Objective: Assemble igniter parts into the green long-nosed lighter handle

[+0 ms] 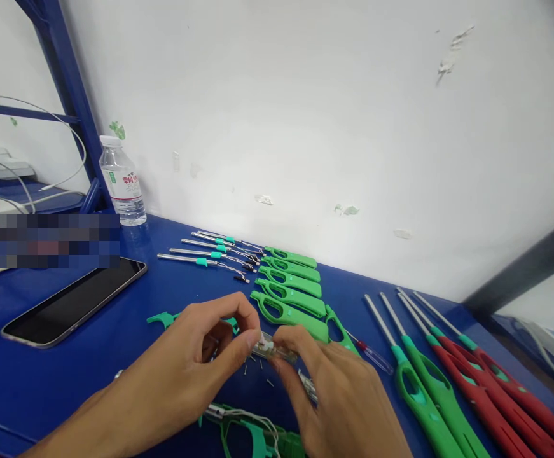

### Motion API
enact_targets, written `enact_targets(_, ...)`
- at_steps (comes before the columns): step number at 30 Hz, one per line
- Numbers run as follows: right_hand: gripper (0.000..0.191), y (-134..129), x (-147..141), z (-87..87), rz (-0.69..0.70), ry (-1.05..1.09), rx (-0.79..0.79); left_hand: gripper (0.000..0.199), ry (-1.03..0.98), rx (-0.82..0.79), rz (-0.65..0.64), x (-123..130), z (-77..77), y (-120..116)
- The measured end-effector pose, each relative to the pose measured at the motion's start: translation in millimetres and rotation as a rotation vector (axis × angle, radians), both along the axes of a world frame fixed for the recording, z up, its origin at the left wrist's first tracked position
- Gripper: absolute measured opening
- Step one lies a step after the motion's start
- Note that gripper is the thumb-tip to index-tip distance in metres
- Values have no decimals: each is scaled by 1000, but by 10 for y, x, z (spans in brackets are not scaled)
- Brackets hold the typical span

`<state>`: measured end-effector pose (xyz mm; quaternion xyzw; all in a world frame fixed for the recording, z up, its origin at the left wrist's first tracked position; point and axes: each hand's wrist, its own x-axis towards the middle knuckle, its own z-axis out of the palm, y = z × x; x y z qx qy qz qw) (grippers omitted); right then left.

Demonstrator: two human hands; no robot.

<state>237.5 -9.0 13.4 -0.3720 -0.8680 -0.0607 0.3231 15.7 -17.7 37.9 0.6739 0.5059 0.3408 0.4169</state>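
Note:
My right hand (336,388) grips a clear plastic lighter tank (283,353) between thumb and fingers. At its left end my left hand (205,350) pinches a small whitish part (263,341), mostly hidden by the fingertips. Small screws (270,382) lie on the blue table just below. Nearest me is an opened green lighter body (243,432) with white wires and a teal trigger. Behind my left hand sits a teal trigger piece (162,319). Metal pieces (308,385) show partly behind my right hand.
Several green handle shells (290,298) and metal lighter tubes with wires (181,258) are lined up behind. A screwdriver (376,357) lies right of centre, beside assembled green lighters (422,397) and red ones (477,388). At left are a phone (76,302) and a water bottle (123,184).

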Motion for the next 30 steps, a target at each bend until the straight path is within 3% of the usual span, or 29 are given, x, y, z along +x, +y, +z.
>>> enact_targets(9,11,-6,17,-39,-12,-9,45,25,133,24,-27,-1,48,-29)
enact_targets(30,14,22,11,-6,-35,1,94,18,35,6,20,-18,-40,0)
